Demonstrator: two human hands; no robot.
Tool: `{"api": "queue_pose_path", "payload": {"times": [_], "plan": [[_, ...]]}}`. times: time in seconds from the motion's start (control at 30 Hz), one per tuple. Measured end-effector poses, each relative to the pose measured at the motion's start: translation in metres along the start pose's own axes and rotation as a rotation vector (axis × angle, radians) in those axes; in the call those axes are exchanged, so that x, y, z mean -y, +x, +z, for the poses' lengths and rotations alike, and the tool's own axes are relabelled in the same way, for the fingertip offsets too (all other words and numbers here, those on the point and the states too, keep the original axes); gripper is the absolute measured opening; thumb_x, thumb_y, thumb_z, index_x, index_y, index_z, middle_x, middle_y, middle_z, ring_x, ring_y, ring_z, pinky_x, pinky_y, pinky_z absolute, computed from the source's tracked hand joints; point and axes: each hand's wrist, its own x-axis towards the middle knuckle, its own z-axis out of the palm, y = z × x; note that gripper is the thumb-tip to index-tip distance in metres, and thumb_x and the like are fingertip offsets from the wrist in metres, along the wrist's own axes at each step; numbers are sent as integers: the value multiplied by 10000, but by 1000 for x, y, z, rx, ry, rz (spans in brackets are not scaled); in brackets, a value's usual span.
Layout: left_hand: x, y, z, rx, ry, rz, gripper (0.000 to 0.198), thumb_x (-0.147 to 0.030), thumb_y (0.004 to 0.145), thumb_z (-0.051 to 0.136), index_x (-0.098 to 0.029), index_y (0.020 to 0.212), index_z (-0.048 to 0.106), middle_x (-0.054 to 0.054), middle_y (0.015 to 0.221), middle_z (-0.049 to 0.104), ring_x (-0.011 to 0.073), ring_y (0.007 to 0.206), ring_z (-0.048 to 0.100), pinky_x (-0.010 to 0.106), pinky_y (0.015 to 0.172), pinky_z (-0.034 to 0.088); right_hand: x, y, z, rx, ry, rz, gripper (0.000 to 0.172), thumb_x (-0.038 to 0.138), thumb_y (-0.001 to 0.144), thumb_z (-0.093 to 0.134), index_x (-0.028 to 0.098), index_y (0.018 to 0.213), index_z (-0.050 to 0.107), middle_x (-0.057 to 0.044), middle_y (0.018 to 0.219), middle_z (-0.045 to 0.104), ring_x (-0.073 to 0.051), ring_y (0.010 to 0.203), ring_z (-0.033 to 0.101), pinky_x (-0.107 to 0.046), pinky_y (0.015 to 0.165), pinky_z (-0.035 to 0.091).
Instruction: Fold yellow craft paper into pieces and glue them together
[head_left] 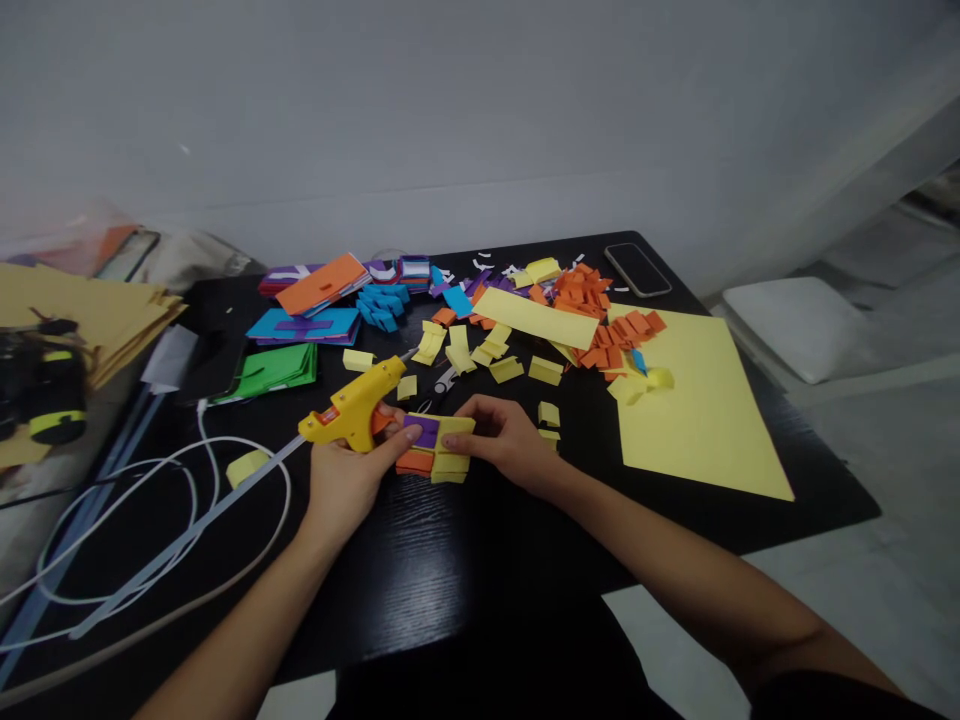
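A yellow hot glue gun (358, 402) is gripped in my left hand (346, 487), its nozzle pointing away and to the right, with a long glue stick trailing from its back. The thumb of that hand also presses a small joined paper piece (452, 464) made of purple, orange and yellow folded squares. From the other side, my right hand (511, 445) pinches the yellow part of this piece between thumb and fingers. Just behind it lie scissors (445, 380), partly covered. Around them are scattered loose yellow folded papers (507, 369).
Orange folded papers (583, 292) are heaped at the back. Stacked coloured papers (304, 326) stand at back left, near a green bundle (276, 370). A yellow sheet (697, 410) and a phone (637, 269) lie on the right. White cables (196, 530) loop across the left.
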Motion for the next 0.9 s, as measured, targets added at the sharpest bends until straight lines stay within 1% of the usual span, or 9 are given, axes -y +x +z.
{"api": "queue_pose_path", "payload": {"times": [0.13,0.23,0.33,0.43,0.53,0.6,0.73,0.8,0.9], "plan": [[0,2,-2,36,65,-3,386,-376,608,905,-182,844,670,30,836,735,223,787,720,344,784,616,-2,0,0,29,-37,1,334,381,669,906,201,821,670,32,762,679,-138,674,627,-278,659,525],[2,6,-5,27,94,7,387,-456,664,878,-171,854,697,42,837,746,232,799,727,336,764,608,-2,1,-4,77,-75,3,306,378,718,871,202,903,703,12,822,719,-156,725,666,-296,699,547],[5,12,-9,-3,30,14,394,-508,748,823,-161,888,701,56,846,756,212,776,727,330,772,603,-4,3,-9,114,-153,-4,291,343,760,833,212,999,731,-7,883,749,-176,784,692,-317,736,554],[11,17,-12,-10,-48,29,350,-494,810,778,-169,900,685,38,824,742,173,702,698,294,718,582,-6,3,-11,98,-337,-31,223,283,795,782,217,1006,752,-3,832,739,-168,734,667,-299,683,519],[14,18,-12,2,-57,44,305,-460,835,759,-169,883,683,21,792,716,147,642,651,266,649,545,-6,1,-9,38,-575,-120,181,255,822,750,216,998,766,2,781,716,-155,675,621,-290,646,476],[14,18,-12,10,-58,48,297,-447,838,757,-161,873,683,17,766,700,137,616,625,255,615,523,-6,0,-7,6,-674,-217,172,259,837,745,209,1000,765,-20,846,730,-165,711,634,-304,674,485],[11,18,-14,14,-33,68,286,-436,855,736,-156,847,684,5,711,670,127,573,581,244,570,481,-7,-2,-6,8,-769,-391,127,240,847,740,205,969,750,-70,985,736,-221,908,684,-362,831,522],[10,20,-17,21,-14,82,285,-438,885,700,-157,844,692,-10,654,640,126,549,557,243,549,454,-9,-1,-6,15,-814,-428,83,211,852,721,210,932,744,-78,987,732,-238,953,675,-389,877,519],[12,23,-20,41,-17,99,291,-434,931,650,-159,853,700,-23,600,602,124,533,534,243,540,425,-10,-1,-6,4,-841,-448,85,170,845,705,214,909,738,-78,985,733,-242,958,660,-400,882,517]]}}
